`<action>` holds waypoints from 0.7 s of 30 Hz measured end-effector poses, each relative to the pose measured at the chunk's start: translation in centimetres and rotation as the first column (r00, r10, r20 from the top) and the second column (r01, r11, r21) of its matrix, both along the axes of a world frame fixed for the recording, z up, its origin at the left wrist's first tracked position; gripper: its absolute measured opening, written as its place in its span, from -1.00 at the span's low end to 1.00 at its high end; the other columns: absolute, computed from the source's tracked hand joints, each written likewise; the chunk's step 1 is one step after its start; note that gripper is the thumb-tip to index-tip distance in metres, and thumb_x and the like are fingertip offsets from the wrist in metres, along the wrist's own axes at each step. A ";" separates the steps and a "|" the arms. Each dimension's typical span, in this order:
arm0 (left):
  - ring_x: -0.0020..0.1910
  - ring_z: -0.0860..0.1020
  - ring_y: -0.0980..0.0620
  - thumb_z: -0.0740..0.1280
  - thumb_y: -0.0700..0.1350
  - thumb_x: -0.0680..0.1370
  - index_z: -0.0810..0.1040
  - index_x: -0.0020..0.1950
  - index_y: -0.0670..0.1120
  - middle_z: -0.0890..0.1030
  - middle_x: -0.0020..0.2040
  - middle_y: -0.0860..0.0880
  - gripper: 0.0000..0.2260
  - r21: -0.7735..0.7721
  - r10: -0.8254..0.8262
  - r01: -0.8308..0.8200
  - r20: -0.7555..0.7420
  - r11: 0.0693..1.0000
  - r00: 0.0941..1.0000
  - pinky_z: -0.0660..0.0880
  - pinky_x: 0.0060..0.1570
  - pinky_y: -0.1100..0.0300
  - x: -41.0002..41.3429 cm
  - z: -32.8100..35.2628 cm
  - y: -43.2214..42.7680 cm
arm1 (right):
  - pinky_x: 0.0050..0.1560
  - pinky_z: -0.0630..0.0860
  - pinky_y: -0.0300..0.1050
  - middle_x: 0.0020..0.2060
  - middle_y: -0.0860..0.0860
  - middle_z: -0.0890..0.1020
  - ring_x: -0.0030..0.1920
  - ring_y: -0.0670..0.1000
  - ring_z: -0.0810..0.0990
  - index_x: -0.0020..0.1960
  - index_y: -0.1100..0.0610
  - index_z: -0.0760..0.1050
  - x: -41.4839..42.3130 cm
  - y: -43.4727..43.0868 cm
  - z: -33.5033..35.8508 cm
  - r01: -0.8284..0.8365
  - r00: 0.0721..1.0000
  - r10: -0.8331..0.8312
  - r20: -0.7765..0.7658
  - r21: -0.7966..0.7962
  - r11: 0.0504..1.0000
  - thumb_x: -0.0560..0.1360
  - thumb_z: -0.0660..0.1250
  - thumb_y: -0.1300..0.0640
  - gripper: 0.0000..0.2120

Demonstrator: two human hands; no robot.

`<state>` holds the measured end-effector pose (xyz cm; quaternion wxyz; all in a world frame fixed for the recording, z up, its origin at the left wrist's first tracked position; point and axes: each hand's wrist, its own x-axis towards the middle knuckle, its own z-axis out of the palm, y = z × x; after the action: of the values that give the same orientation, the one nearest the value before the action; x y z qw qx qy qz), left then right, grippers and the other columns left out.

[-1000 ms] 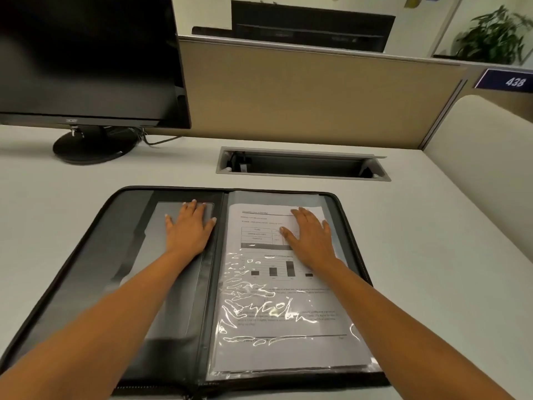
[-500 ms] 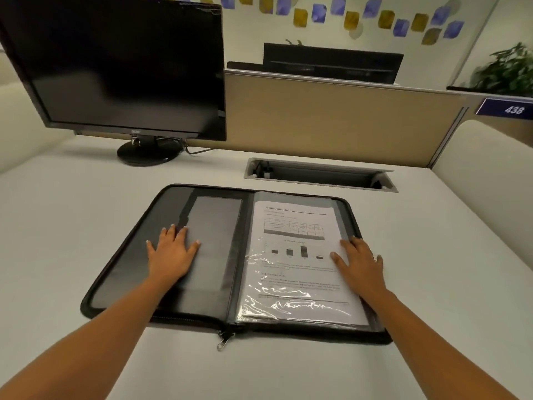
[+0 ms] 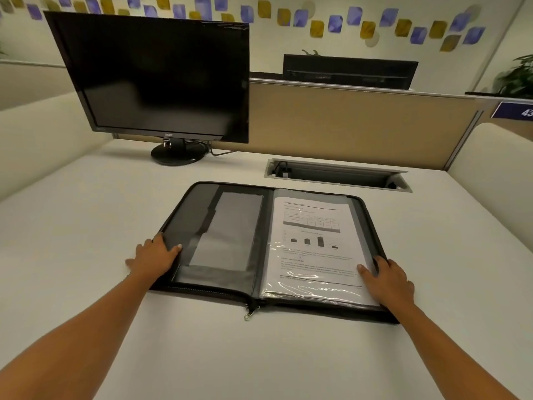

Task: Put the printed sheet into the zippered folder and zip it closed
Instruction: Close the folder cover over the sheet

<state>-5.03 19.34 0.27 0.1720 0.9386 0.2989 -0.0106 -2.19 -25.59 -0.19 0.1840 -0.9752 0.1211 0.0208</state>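
The zippered folder (image 3: 213, 232) lies open on the table (image 3: 86, 226), printed sheet (image 3: 314, 241) sleeved in its right half, while left hand (image 3: 154, 259) and right hand (image 3: 389, 280) rest spread fingers on its outer edges, where the floppy covers seem best lifted.

sheet (image 3: 313, 241) text: unreadable | sign (image 3: 516, 110): cut by right edge

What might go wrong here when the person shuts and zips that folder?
1. The clear sleeve over the printed sheet looks wrinkled and puffed near the front edge; it might catch in the zipper teeth as the folder closes.
2. The zipper pull lies at the spine, while the left hand and right hand rest at the outer edges; zipping one-handed may slide the folder on the smooth desk.
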 end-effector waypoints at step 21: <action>0.07 0.50 -0.25 0.26 0.05 0.53 0.53 0.12 -0.23 0.57 0.11 -0.26 -0.63 -0.288 0.156 -0.039 0.394 0.957 0.906 0.42 0.07 -0.03 1.7 13.3 -0.3 | 0.39 0.17 0.32 0.39 0.19 0.33 0.37 0.24 0.30 0.38 0.12 0.27 -0.6 1.4 3.3 -0.090 0.991 0.109 -0.072 0.224 0.970 0.54 0.02 -0.22 -0.44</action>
<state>-3.31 19.06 13.54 0.3593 0.8705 0.2984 0.1555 -2.76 -24.20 3.10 0.2846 -0.9519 0.0765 0.0839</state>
